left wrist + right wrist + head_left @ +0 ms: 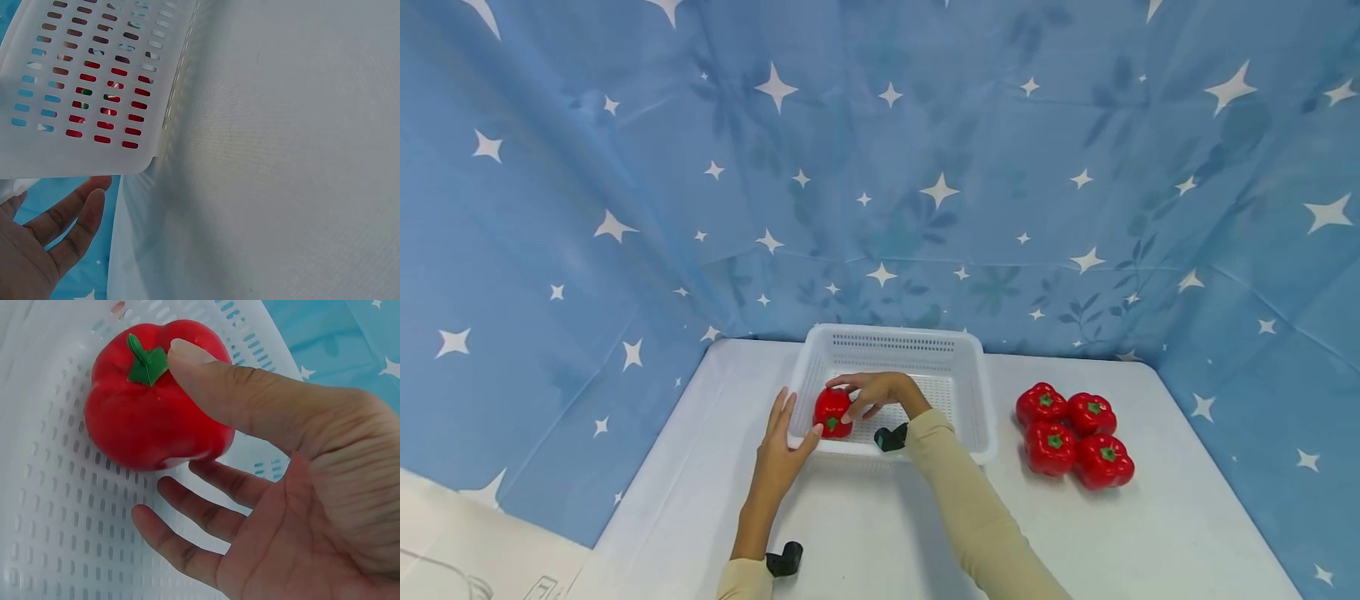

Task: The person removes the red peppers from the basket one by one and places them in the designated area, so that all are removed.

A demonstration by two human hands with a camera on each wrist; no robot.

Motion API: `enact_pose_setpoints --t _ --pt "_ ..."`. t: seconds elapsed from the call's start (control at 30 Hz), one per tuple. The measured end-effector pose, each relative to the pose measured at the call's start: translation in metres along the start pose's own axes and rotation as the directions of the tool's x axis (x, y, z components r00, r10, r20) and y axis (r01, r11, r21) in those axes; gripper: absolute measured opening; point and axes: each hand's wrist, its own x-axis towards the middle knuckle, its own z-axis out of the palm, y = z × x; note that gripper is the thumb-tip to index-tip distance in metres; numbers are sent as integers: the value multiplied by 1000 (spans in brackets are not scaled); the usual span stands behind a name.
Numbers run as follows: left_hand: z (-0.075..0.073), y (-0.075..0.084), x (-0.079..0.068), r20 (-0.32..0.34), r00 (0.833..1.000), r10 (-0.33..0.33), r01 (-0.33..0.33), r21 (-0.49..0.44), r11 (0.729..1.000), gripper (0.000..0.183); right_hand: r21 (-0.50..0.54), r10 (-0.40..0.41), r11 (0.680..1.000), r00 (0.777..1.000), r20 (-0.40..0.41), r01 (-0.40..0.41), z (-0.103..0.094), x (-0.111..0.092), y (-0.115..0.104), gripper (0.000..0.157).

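A red bell pepper (829,407) with a green stem sits in the left front corner of a white perforated basket (895,335). My right hand (880,390) reaches into the basket and grips this pepper (144,419). In the right wrist view, the thumb lies across it beside the stem, and the other fingers pass under its side. My left hand (777,462) is at the basket's left front corner, fingers extended along the outside and thumb by the front rim. The left wrist view shows those fingers (78,231) straight and spread below the basket wall (75,159).
Several more red bell peppers (1051,448) stand grouped on the white table (880,533), to the right of the basket. A blue curtain (880,225) with white stars surrounds the table's back and sides. Black wrist cameras (785,559) are strapped to the arms.
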Motion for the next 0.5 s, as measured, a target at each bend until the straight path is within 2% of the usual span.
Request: enact_pose_setpoints --t 0.27,0.5 --pt "-1 1 -1 6 1000 -22 22 13 1000 80 -13 9 1000 1000 -13 -9 3 6 -4 76" --pt "-1 1 0 8 1000 -11 11 0 1000 79 -19 10 1000 1000 -26 -11 5 10 -7 68"
